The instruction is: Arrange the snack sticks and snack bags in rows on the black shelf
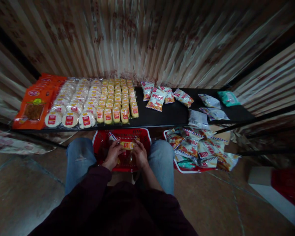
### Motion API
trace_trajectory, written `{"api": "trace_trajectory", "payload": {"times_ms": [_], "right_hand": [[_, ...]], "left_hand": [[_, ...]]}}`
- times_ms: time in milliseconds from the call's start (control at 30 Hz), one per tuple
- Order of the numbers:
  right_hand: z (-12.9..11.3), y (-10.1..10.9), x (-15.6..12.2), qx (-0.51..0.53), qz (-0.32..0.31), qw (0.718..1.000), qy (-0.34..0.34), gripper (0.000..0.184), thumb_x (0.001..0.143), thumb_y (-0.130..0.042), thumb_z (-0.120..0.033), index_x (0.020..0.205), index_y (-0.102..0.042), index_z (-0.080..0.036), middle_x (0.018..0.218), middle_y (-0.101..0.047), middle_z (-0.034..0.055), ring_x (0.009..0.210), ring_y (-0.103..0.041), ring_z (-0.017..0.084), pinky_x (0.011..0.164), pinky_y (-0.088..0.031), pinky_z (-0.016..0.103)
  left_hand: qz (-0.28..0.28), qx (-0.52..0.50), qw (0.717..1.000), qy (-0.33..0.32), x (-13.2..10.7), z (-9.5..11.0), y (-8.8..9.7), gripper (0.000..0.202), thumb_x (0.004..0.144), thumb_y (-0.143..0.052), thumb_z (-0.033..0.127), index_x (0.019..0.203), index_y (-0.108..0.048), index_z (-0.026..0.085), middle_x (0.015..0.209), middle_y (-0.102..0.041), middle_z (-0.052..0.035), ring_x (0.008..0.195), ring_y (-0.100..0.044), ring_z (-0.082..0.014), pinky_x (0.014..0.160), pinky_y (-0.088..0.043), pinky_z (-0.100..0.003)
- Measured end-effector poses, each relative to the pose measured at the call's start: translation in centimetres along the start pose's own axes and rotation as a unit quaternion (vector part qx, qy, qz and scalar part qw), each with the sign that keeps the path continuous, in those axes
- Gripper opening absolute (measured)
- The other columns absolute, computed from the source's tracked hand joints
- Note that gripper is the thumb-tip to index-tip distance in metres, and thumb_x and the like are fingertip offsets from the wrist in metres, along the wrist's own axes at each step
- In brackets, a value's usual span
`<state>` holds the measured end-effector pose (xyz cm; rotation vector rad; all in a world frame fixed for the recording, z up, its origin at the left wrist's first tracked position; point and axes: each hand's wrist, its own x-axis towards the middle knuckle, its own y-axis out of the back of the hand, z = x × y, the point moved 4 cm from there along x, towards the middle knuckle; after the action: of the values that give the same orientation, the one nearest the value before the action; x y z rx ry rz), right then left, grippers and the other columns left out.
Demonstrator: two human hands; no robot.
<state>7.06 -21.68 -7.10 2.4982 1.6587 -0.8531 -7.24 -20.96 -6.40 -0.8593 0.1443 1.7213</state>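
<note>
Pretty dim corner here, with a tiled floor [39, 183] underfoot. Closest in, the left hand [113, 153] and right hand [140, 154] are both gripping one small yellow packet [127, 145] by its ends, right over a red basket [97, 144] between the knees [81, 152]. To handle it well, I'd pinch lightly so whatever's inside doesn't get squashed, and have the label square and facing up. Just past that, a black shelf [159, 116] has similar yellow packs [116, 114] lined up in tidy rows, and patterned curtains [137, 39] hang behind everything.
</note>
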Motion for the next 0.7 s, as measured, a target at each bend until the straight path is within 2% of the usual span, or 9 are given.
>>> {"api": "trace_trajectory", "payload": {"times_ms": [200, 333, 400, 567, 700], "right_hand": [[-0.2, -0.3, -0.3, 0.110, 0.054, 0.992, 0.016, 0.041, 0.056, -0.075, -0.040, 0.089, -0.059, -0.020, 0.075, -0.064, -0.0025, 0.062, -0.058, 0.010, 0.058, -0.047, 0.022], [-0.7, -0.6, -0.7, 0.128, 0.045, 0.990, 0.049, 0.040, 0.062, -0.071, -0.051, 0.082, -0.056, -0.020, 0.067, -0.060, -0.0042, 0.058, -0.055, 0.009, 0.059, -0.047, 0.023], [-0.7, -0.5, -0.8, 0.117, 0.044, 0.990, 0.062, 0.041, 0.065, -0.068, -0.052, 0.086, -0.057, -0.020, 0.074, -0.063, -0.0023, 0.064, -0.058, 0.011, 0.064, -0.049, 0.025], [-1.2, -0.2, -1.1, 0.078, 0.040, 0.990, 0.108, 0.045, 0.067, -0.067, -0.045, 0.103, -0.055, -0.022, 0.094, -0.066, 0.0023, 0.083, -0.062, 0.016, 0.075, -0.049, 0.030], [-2.2, -0.3, -1.7, 0.070, 0.042, 0.988, 0.133, 0.038, 0.066, -0.068, -0.043, 0.096, -0.057, -0.022, 0.093, -0.066, 0.0020, 0.082, -0.061, 0.016, 0.074, -0.049, 0.029]], "left_hand": [[-0.032, 0.015, 0.999, 0.017, -2.1, -0.8, -1.1, 0.025, 0.065, -0.063, 0.007, 0.089, -0.062, 0.015, 0.089, -0.065, -0.0045, 0.075, -0.063, -0.0129, 0.067, -0.052, -0.024], [-0.035, 0.007, 0.999, 0.007, -3.3, -1.5, -2.5, 0.022, 0.068, -0.065, 0.008, 0.088, -0.058, 0.015, 0.089, -0.064, -0.0046, 0.077, -0.063, -0.0131, 0.070, -0.053, -0.027], [-0.022, 0.005, 1.000, -0.011, -3.7, -1.7, -3.2, 0.021, 0.070, -0.065, 0.010, 0.088, -0.056, 0.015, 0.089, -0.063, -0.0043, 0.076, -0.063, -0.0124, 0.073, -0.053, -0.028], [0.020, 0.047, 0.995, -0.089, -4.2, -1.1, -4.7, 0.019, 0.070, -0.065, 0.017, 0.086, -0.054, 0.016, 0.085, -0.061, -0.0019, 0.075, -0.060, -0.0119, 0.073, -0.051, -0.027], [0.025, 0.085, 0.985, -0.149, -4.7, -0.1, -5.6, 0.022, 0.069, -0.064, 0.022, 0.087, -0.054, 0.017, 0.087, -0.062, -0.0023, 0.081, -0.060, -0.0140, 0.077, -0.048, -0.029]]}}
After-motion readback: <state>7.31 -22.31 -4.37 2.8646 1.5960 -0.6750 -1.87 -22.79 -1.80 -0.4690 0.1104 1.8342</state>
